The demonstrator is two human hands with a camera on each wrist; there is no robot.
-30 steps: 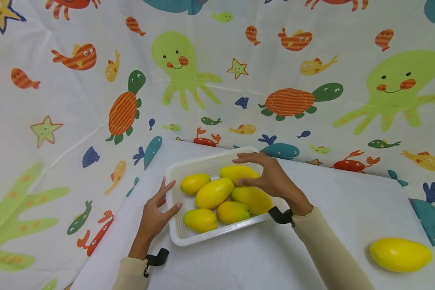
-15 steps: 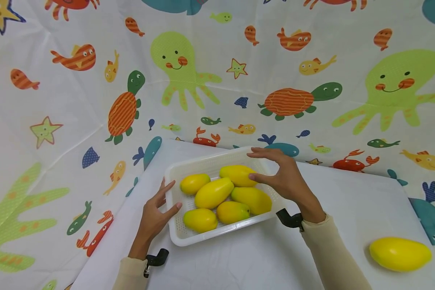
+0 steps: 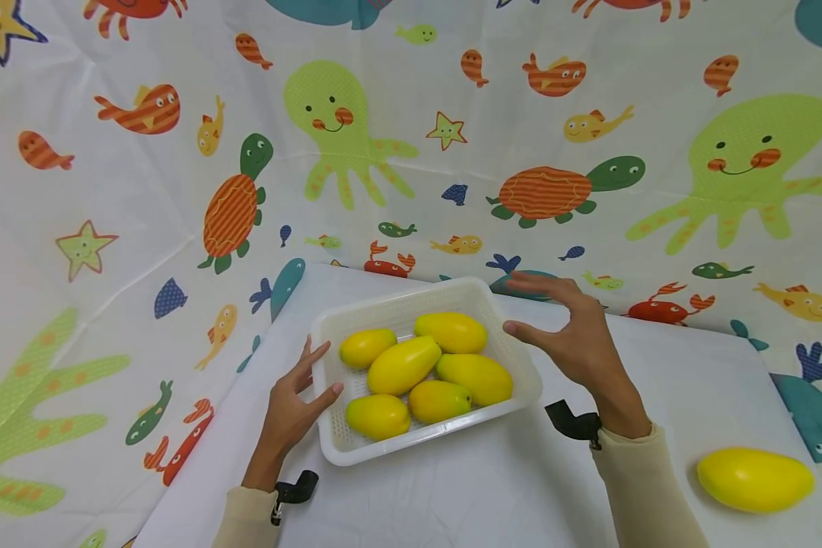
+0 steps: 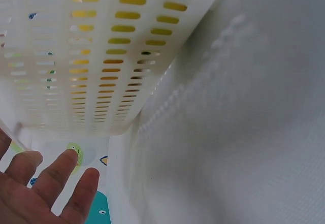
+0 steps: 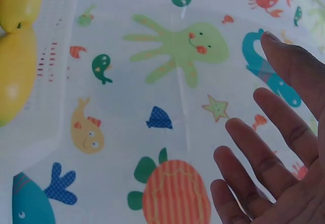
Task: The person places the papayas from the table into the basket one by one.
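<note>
A white plastic basket (image 3: 411, 443) with slotted walls sits tilted slightly askew on the white-covered table. Several oblong yellow fruits lie in it, looking like papayas or mangoes; one fruit (image 3: 404, 365) is in the middle and another (image 3: 475, 379) at the right. At the basket's left end, my left hand (image 3: 289, 403) rests with spread fingers, thumb and index tip overlapping the rim. The left wrist view shows the slotted wall (image 4: 101, 66) close by and loosely extended fingers (image 4: 58, 176). Off the right end, my right hand (image 3: 578, 342) hovers, fingers spread and holding nothing.
A single yellow fruit (image 3: 755, 480) lies on the table (image 3: 630, 487) at the right front. Behind and to the left rises a white cloth (image 3: 411, 99) printed with sea animals, meeting the table's far edge. Black wrist cameras sit on both wrists.
My right hand has moved rightward, from above the fruit in the basket to outside its right end, empty. The left hand, basket and fruits stay where they were.
</note>
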